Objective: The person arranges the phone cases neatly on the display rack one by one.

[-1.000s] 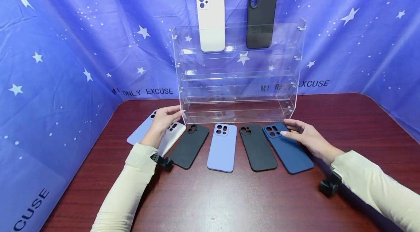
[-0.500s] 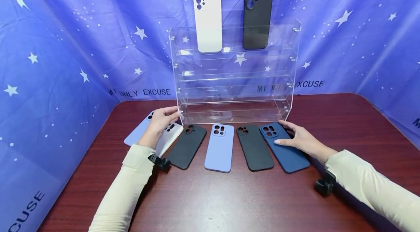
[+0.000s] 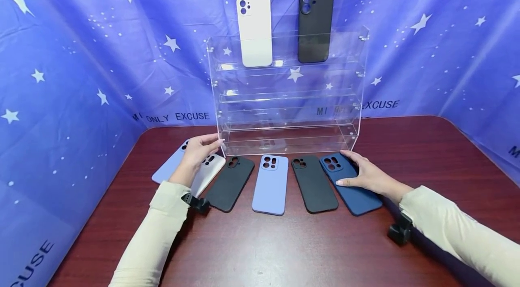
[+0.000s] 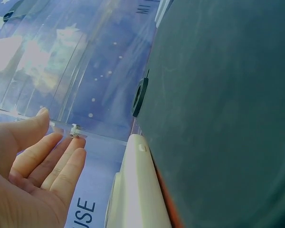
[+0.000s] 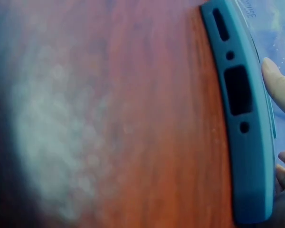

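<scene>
- Blue curtain point(image 3: 81, 66): white stars, printed lettering, behind and along both sides.
- Dark red table point(image 3: 252, 242): glossy, glare on near part.
- Transparent rack point(image 3: 284, 140): tiered, upright on table, behind the row of cases.
- Pale sleeves point(image 3: 142, 242): one per arm, from the near side.
- Left hand point(image 3: 197, 156): at rack's lower left edge, fingertips touching its side; fingers loosely extended, thumb apart from them.
- Right hand point(image 3: 371, 177): over dark blue case point(image 3: 359, 199), thumb spread from fingers, fingers reaching past its far end near rack's lower right corner. Rack contact: cannot tell.
- Dark blue case lies on table, rightmost in row, camera cutouts toward rack.
- Leftward from it: dark grey case point(image 3: 314, 186), periwinkle case point(image 3: 270, 187), black case point(image 3: 230, 184), lower white case point(image 3: 208, 173) partly behind left hand, far-left light-blue case point(image 3: 169, 163).
- Rack's top tier: upper white case point(image 3: 254, 30), upper black case point(image 3: 315, 27), both upright, well apart.
- Wrist cameras point(image 3: 199, 204): black, one per wrist.
</scene>
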Demonstrator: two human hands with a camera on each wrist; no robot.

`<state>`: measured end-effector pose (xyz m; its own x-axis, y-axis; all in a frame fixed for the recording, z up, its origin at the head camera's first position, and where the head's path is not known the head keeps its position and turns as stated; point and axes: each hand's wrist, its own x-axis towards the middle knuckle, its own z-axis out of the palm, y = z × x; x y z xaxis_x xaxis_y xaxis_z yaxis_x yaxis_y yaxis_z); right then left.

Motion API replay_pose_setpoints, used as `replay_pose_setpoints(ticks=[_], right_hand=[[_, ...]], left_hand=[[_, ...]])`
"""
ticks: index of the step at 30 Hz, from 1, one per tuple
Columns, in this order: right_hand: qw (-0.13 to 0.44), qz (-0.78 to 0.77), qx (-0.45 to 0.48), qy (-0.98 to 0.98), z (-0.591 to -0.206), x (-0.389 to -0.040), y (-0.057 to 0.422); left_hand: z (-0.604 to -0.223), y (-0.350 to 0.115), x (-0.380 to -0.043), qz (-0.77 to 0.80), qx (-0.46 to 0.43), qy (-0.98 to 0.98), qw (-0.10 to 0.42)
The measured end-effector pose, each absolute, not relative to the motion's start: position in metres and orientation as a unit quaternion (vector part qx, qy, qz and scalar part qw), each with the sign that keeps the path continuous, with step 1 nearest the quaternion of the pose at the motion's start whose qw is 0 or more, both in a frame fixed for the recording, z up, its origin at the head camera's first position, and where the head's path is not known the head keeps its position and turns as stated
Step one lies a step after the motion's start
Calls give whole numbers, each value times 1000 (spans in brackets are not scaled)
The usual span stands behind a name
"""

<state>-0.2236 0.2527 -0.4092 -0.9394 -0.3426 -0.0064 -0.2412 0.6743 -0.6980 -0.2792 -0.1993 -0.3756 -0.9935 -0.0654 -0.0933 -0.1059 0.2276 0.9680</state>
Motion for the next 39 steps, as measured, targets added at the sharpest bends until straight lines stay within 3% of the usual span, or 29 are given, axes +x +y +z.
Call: replay_pose_setpoints(ticks=[27, 39], right_hand=[[67, -353, -183, 915, -404, -218, 249], [21, -339, -176, 924, -399, -220, 244]], left_hand=[[-376, -200, -276, 608, -42, 793, 7], [-376, -201, -273, 605, -33, 795, 8]])
